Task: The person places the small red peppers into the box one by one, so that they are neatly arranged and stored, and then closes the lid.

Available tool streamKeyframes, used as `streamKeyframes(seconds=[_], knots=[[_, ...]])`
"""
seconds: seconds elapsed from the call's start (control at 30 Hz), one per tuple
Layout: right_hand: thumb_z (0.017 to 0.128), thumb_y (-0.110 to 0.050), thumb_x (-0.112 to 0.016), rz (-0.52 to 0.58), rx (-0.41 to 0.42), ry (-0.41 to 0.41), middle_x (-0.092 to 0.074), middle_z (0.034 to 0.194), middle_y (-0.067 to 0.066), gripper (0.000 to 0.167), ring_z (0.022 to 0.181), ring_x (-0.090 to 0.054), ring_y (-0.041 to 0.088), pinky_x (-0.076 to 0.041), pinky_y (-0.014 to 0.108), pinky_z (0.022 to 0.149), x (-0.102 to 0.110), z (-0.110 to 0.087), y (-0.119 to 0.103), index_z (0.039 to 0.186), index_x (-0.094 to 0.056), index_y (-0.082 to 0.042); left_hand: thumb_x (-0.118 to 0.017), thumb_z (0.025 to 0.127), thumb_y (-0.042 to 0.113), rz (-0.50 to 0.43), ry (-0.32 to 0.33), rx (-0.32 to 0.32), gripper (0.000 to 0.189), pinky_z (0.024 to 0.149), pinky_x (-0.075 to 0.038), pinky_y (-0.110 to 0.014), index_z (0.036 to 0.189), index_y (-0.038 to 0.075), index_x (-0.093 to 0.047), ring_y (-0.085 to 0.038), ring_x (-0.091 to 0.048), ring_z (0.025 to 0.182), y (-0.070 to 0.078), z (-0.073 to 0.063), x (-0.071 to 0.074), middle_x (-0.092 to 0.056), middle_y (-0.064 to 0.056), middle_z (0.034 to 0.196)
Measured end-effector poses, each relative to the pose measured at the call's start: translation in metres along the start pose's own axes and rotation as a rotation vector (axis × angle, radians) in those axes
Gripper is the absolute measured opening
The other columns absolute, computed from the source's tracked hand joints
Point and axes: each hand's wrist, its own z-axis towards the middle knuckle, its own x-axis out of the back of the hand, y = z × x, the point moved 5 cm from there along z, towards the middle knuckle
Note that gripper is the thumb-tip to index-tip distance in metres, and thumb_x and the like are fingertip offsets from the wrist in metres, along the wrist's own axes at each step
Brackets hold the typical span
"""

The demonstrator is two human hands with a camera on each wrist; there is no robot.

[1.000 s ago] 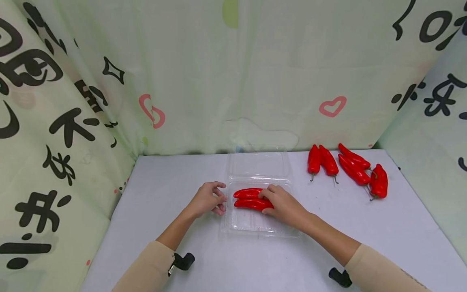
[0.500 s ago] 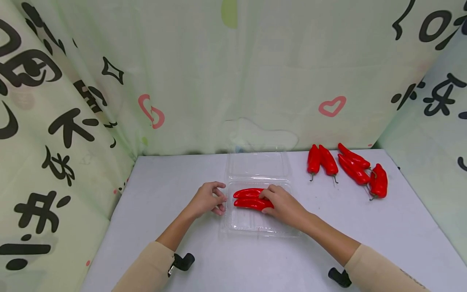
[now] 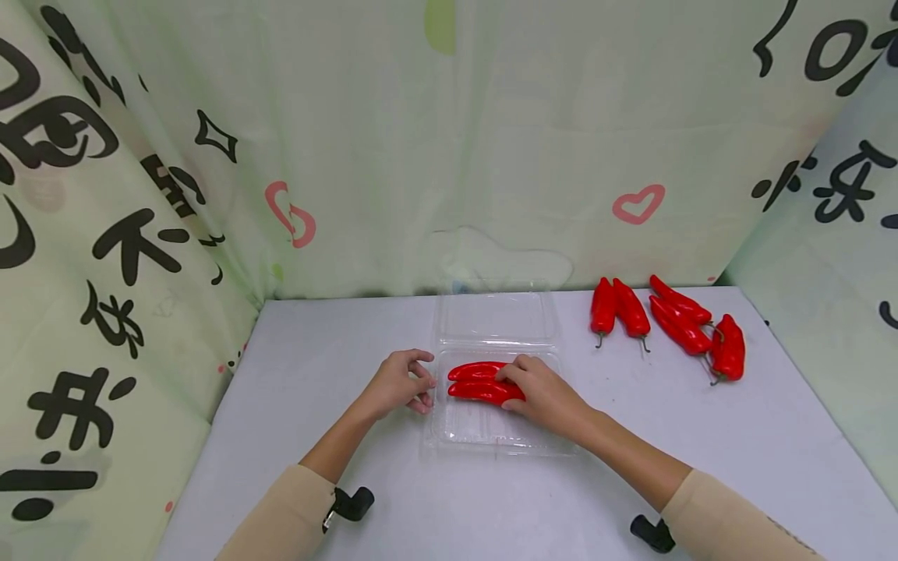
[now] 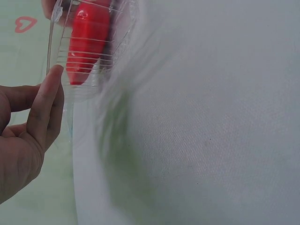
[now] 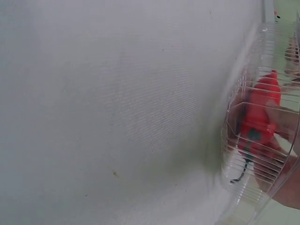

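A clear plastic clamshell box (image 3: 484,430) lies open on the table. Two red chili peppers, a nearer one (image 3: 473,390) and a farther one (image 3: 470,372), lie side by side in its tray. My right hand (image 3: 547,393) reaches in from the right and grips the nearer pepper at its stem end, hiding that end. Through the ribbed wall in the right wrist view, the pepper (image 5: 258,110) shows its dark green stem. My left hand (image 3: 400,383) holds nothing; in the left wrist view a fairly straight finger (image 4: 47,96) touches the box's left side.
The box's transparent lid (image 3: 498,318) is folded back toward the rear curtain (image 3: 519,156). Several more red peppers lie at the back right of the white table (image 3: 673,444), among them a pair (image 3: 603,308) and a looser group (image 3: 728,349).
The nearer pepper and my right fingers have shifted very slightly left. My left hand and the box have stayed put.
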Motion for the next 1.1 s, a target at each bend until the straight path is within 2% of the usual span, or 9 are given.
streamKeyframes(seconds=[1.1], knots=[[0.079,-0.017,-0.090,0.018,-0.003,-0.016,-0.065,0.113,0.007,0.047,0.105,-0.060,0.022,-0.064,0.037,0.083,-0.0005,-0.0002,0.0012,0.121,-0.070,-0.012,-0.066,0.096,-0.005,-0.011,-0.007,-0.006,0.050,0.057,-0.064,-0.033,0.143,-0.007,-0.050,-0.021,-0.071,0.061,0.0007,-0.0003,-0.0003,-0.067,-0.025,0.100]])
